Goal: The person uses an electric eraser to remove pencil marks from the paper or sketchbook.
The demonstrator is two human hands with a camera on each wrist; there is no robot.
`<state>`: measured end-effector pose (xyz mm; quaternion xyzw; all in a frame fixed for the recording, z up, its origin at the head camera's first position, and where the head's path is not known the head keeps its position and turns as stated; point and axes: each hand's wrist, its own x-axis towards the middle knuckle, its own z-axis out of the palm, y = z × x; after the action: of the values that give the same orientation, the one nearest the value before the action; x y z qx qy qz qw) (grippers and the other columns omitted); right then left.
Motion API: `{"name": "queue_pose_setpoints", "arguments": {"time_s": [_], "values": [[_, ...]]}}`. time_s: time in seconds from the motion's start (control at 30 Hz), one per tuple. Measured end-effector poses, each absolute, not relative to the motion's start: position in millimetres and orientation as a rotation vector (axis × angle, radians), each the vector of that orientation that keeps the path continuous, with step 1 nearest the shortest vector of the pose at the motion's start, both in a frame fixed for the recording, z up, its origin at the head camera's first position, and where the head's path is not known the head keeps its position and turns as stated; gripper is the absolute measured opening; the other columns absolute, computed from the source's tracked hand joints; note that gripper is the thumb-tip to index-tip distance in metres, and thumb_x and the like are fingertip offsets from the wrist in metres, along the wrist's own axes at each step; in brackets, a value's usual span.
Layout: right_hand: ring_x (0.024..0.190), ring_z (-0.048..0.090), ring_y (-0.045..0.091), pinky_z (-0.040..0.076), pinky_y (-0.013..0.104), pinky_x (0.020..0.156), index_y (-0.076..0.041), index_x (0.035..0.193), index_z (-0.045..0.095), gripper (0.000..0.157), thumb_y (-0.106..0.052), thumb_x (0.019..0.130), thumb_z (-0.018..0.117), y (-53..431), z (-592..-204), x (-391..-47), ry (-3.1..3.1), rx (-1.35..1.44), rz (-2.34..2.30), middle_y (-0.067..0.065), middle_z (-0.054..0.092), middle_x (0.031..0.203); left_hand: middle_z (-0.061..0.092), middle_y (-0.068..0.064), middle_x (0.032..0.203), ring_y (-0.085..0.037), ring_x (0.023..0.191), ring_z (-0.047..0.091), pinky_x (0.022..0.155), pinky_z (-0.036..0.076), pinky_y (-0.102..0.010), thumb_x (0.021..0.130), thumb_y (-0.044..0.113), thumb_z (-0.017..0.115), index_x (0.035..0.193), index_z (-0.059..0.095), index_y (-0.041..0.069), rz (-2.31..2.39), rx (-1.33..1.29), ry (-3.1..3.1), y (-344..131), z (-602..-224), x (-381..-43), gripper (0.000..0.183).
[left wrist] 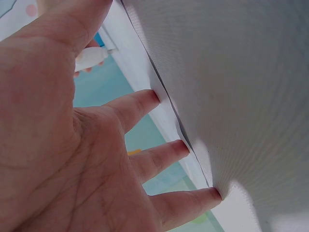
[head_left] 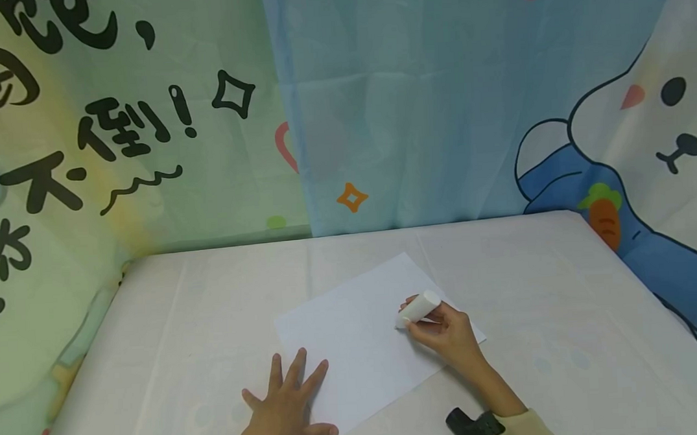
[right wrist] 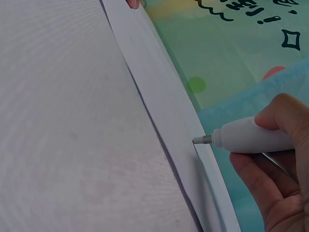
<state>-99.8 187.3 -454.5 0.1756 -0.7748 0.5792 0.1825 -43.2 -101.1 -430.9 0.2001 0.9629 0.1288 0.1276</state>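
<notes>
A sheet of white paper (head_left: 354, 340) lies at an angle on the white-covered table. My right hand (head_left: 453, 335) grips a thick white pen (head_left: 417, 309) over the right part of the sheet. In the right wrist view, the white pen (right wrist: 256, 137) has a narrow metal tip pointed at the paper; it is at or very close to the surface. My left hand (head_left: 282, 410) rests with spread fingers across the sheet's lower left edge. The left wrist view shows the fingers (left wrist: 166, 159) straight, their tips pressing down, with nothing held. No marks are visible on the paper.
The table (head_left: 201, 315) has a pale cloth cover reaching back to a printed curtain (head_left: 402, 111). The curtain shows black lettering and a cartoon animal (head_left: 643, 133). A black strap-like device (head_left: 473, 426) sits by my right wrist, at the sleeve (head_left: 521, 427).
</notes>
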Motion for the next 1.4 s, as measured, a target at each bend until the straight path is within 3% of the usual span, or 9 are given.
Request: {"name": "queue_pose_setpoints", "arguments": {"time_s": [1.4], "values": [[0.093, 0.062, -0.004, 0.054, 0.017, 0.073, 0.010, 0.106, 0.060, 0.033, 0.014, 0.074, 0.067, 180.6, -457.7, -97.0, -2.219, 0.518, 1.708, 0.029, 0.064, 0.100, 0.024, -0.016, 0.151, -0.058, 0.132, 0.018, 0.072, 0.023, -0.085, 0.067, 0.066, 0.063, 0.143, 0.032, 0.026, 0.373, 0.578, 2.791, -100.9, -430.5, -42.8, 0.091]]}}
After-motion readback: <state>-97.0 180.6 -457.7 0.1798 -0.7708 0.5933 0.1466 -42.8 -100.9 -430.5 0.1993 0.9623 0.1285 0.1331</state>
